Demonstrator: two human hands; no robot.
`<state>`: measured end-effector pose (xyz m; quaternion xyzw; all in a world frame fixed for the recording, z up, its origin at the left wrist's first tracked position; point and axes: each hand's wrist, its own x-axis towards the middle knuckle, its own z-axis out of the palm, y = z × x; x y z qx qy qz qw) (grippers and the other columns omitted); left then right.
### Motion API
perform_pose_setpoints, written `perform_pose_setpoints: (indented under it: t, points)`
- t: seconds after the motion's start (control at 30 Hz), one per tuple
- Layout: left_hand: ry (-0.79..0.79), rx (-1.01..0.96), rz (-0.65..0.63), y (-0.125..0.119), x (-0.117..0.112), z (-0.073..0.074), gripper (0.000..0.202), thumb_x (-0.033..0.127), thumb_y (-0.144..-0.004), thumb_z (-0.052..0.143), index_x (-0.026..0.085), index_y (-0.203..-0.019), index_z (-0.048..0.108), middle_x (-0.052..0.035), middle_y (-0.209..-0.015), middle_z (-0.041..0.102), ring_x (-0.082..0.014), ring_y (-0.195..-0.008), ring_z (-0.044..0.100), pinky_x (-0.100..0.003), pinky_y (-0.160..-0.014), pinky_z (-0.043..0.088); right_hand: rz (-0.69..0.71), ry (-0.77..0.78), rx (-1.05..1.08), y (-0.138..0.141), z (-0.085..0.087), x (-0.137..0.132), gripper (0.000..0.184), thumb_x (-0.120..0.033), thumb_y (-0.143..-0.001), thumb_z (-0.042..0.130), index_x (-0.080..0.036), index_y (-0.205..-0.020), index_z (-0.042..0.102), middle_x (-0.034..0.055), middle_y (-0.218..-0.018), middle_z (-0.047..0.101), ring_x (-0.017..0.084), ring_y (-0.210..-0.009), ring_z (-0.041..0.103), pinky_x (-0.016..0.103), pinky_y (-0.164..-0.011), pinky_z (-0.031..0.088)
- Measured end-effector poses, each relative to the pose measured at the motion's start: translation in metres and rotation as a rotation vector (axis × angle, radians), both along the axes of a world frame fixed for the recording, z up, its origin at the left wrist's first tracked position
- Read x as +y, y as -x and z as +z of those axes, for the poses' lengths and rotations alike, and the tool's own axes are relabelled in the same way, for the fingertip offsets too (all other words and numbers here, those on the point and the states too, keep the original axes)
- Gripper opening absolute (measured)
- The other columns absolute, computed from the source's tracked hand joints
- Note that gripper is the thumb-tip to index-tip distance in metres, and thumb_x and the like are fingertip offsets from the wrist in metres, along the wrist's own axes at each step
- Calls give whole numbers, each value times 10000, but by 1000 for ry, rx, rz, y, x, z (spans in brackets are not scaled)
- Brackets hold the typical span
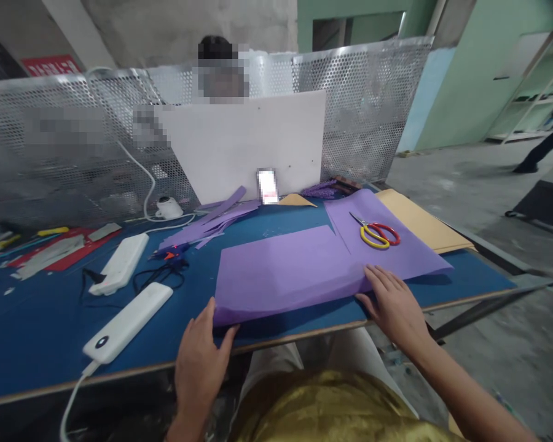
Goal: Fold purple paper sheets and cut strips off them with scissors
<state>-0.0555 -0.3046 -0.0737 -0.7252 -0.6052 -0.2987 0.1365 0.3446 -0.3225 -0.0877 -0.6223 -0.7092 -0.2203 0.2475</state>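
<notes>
A sheet of purple paper (286, 264) lies in front of me on the blue tabletop, its near edge curled up along its length. My left hand (200, 359) holds the near left corner, with the fingers at the side and the thumb by the lower edge. At the near right end, my right hand (394, 310) grips the same edge, fingers on top and thumb below. Beyond that hand lies a larger purple sheet (410, 245), partly overlapped by the first. Scissors (380, 236) with one red and one yellow handle loop rest on it, blades slightly apart.
To the left are two white power strips (128, 322) with cables, and a blue glue gun (170, 250). Purple paper strips (225, 218) and a lit phone (268, 186) stand farther back, before a white board (253, 141). Tan paper (424, 224) is at right. A person (221, 73) is behind the mesh.
</notes>
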Motion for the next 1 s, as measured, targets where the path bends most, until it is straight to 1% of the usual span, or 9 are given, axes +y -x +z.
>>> perform_pose_setpoints:
  t: [0.1, 0.2, 0.37, 0.53, 0.67, 0.73, 0.8, 0.9, 1.0]
  points:
    - [83, -38, -38, 7, 5, 2, 508, 399, -956, 483, 173, -1411, 515, -114, -1100, 739, -293, -1047, 677, -506, -1091, 422, 77, 32, 13, -2, 10, 8, 441, -299, -969, 533, -93, -1359, 549, 192, -1291, 678, 314, -1261, 594, 486, -1051, 456]
    - [102, -84, -72, 16, 6, 5, 381, 422, -924, 524, 211, -1220, 639, -54, -937, 740, -267, -919, 690, -468, -1067, 447, 163, 78, 30, -11, 17, 12, 295, -273, -959, 550, -160, -1216, 640, 131, -1139, 746, 280, -1175, 652, 476, -1055, 453]
    - [63, -55, -111, 22, 3, 14, 248, 385, -928, 538, 240, -1087, 659, -39, -965, 745, -251, -936, 701, -422, -995, 500, 247, 167, 68, -37, 22, 14, 189, -254, -973, 524, -215, -1028, 700, 78, -1039, 769, 242, -1025, 716, 493, -1048, 449]
    - [-51, 179, -305, -4, 5, 34, 325, 340, -931, 607, 197, -1221, 636, -94, -1183, 731, -299, -1120, 659, -527, -1102, 379, 340, 138, 186, -43, 41, 17, 181, -290, -984, 535, -245, -942, 706, 35, -985, 776, 216, -928, 735, 483, -1073, 434]
    - [-15, 256, -488, -29, 11, 41, 218, 300, -990, 533, 199, -1072, 707, -57, -1014, 779, -227, -908, 716, -355, -838, 513, 398, 217, 286, -46, 71, 28, 180, -371, -959, 587, -256, -945, 725, 33, -995, 773, 233, -987, 718, 428, -1044, 462]
    - [19, 251, -505, -33, 15, 41, 258, 310, -1013, 487, 199, -991, 719, -41, -922, 782, -204, -791, 720, -319, -704, 508, 284, 355, 344, -56, 82, 42, 237, -433, -954, 576, -267, -983, 742, 17, -1044, 772, 229, -1005, 711, 349, -951, 516]
    - [56, 255, -509, -34, 18, 41, 272, 319, -1016, 478, 203, -978, 721, -35, -914, 781, -208, -780, 725, -314, -669, 500, -13, 435, 368, -69, 87, 61, 319, -464, -981, 511, -268, -1080, 742, 17, -1110, 762, 233, -1022, 705, 314, -892, 528]
    - [145, 262, -520, -33, 22, 45, 221, 288, -998, 512, 212, -989, 719, -34, -940, 779, -216, -811, 729, -310, -678, 500, -290, 427, 324, -83, 79, 97, 429, -442, -957, 562, -126, -1221, 684, 188, -1165, 718, 344, -1067, 680, 410, -885, 515]
    - [279, 288, -526, -40, 25, 50, 141, 222, -946, 585, 208, -1012, 709, -44, -982, 772, -235, -861, 724, -326, -712, 511, -421, 462, 282, -89, 63, 129, 402, -326, -929, 626, -29, -1198, 658, 287, -1163, 671, 382, -1085, 662, 445, -888, 510]
